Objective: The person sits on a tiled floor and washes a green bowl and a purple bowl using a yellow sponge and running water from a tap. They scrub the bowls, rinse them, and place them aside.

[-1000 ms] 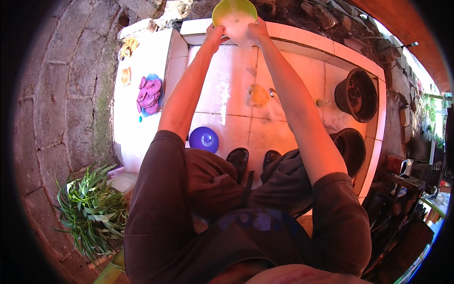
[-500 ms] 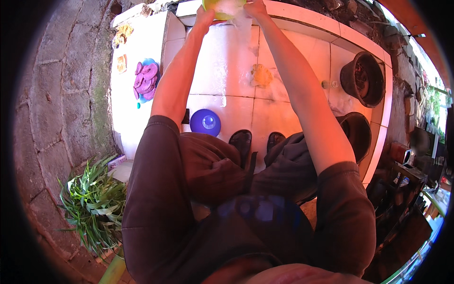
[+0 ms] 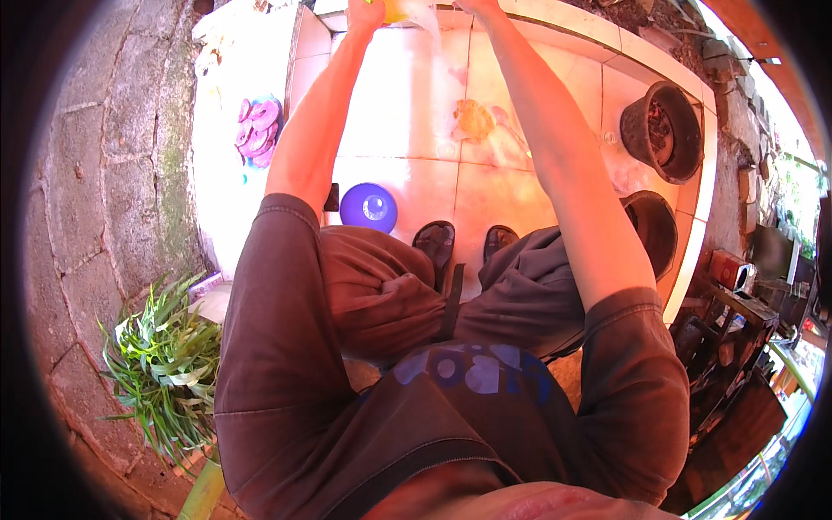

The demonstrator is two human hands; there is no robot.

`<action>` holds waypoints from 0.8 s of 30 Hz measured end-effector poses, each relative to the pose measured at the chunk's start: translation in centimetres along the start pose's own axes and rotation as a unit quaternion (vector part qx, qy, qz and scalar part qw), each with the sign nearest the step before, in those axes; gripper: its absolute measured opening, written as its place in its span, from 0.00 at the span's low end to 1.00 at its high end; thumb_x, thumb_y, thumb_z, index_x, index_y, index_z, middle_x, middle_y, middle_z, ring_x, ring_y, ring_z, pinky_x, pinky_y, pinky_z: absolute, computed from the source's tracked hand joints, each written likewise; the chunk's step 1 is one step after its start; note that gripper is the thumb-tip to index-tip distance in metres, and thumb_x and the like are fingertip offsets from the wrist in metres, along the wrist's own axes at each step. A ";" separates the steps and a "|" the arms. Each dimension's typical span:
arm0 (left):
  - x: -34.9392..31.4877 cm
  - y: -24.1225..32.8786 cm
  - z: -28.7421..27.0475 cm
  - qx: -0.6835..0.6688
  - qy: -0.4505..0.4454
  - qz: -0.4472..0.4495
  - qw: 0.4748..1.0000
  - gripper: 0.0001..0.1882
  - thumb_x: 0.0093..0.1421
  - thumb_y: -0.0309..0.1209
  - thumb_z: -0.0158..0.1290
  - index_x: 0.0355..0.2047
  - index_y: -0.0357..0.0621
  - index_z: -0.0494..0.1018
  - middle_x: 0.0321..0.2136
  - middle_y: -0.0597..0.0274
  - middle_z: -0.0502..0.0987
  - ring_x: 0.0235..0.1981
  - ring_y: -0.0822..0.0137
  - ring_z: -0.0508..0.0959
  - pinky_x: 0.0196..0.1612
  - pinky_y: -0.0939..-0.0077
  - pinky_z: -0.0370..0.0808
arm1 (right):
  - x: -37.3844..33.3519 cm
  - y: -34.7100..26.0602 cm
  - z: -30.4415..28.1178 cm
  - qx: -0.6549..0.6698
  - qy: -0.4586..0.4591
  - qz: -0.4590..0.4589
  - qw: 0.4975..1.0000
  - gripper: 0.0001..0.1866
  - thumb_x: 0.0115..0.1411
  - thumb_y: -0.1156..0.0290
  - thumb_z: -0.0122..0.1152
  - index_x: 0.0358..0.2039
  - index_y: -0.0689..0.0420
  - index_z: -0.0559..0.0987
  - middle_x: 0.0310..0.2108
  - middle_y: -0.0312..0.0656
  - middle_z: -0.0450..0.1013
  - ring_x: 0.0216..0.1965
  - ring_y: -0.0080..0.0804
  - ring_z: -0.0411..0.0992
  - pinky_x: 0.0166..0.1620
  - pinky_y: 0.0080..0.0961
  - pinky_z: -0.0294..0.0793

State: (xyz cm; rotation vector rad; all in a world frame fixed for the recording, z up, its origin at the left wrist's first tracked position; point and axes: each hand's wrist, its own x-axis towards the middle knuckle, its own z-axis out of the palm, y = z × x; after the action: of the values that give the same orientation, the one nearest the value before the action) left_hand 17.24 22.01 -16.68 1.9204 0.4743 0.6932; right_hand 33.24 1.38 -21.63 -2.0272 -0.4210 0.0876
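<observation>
At the top edge of the head view, my left hand (image 3: 366, 13) is closed on the rim of a yellow-green bowl (image 3: 395, 11), which the picture's edge cuts off. Whitish, foamy water runs down from the bowl onto the pale tiles. My right hand (image 3: 477, 4) is at the other side of the bowl, with its fingers mostly outside the picture, so its hold does not show. Both arms stretch far forward. Below them on the tiles lies a yellowish clump (image 3: 473, 120).
A blue-purple round tub (image 3: 369, 208) stands near my left foot. Two dark basins (image 3: 637, 130) are on the right, one partly behind my arm. Purple slices (image 3: 257, 130) lie on the left ledge. Long green leaves (image 3: 165, 368) are bundled lower left. A low tiled rim (image 3: 589, 35) borders the floor.
Both hands and the bowl have shifted up toward the top edge, so less of them shows. The hands are slightly farther apart. The whole view has moved a little.
</observation>
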 end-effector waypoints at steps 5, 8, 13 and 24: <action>0.0 0.1 0.1 0.049 0.055 0.167 0.983 0.31 0.55 0.30 0.61 0.59 0.35 0.67 0.45 0.37 0.79 0.47 0.41 0.80 0.49 0.53 0.76 | -0.1 -0.6 0.0 0.034 -0.051 0.035 0.997 0.13 0.50 0.72 0.63 0.36 0.60 0.87 0.32 0.50 0.83 0.36 0.41 0.83 0.42 0.36 0.82; -1.0 2.5 0.2 0.242 0.062 0.058 0.967 0.33 0.56 0.23 0.54 0.62 0.35 0.59 0.47 0.34 0.74 0.46 0.41 0.79 0.49 0.51 0.83 | -1.1 -2.5 -0.1 0.032 -0.087 -0.003 0.996 0.11 0.52 0.73 0.64 0.35 0.64 0.86 0.28 0.50 0.82 0.29 0.42 0.82 0.34 0.40 0.83; -2.6 6.2 -0.3 0.304 0.029 -0.071 0.950 0.35 0.56 0.19 0.52 0.65 0.38 0.54 0.51 0.31 0.71 0.46 0.40 0.80 0.46 0.53 0.87 | -3.5 -6.4 -1.0 0.027 -0.109 0.094 0.989 0.20 0.53 0.65 0.66 0.46 0.58 0.84 0.39 0.47 0.82 0.39 0.37 0.82 0.43 0.35 0.83; -3.7 9.8 -2.3 -0.117 -0.272 -0.421 0.857 0.29 0.65 0.39 0.38 0.63 0.36 0.57 0.48 0.37 0.76 0.42 0.54 0.81 0.37 0.67 0.82 | -7.0 -11.0 -5.7 0.142 -0.232 0.260 0.927 0.25 0.64 0.72 0.52 0.61 0.66 0.67 0.54 0.54 0.74 0.52 0.49 0.78 0.51 0.46 0.85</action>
State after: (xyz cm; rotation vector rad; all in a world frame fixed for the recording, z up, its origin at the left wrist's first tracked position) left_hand 13.24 17.20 -8.03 1.3788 0.7422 -0.3519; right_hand 25.19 -1.16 -10.10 -1.7695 -0.1325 0.9173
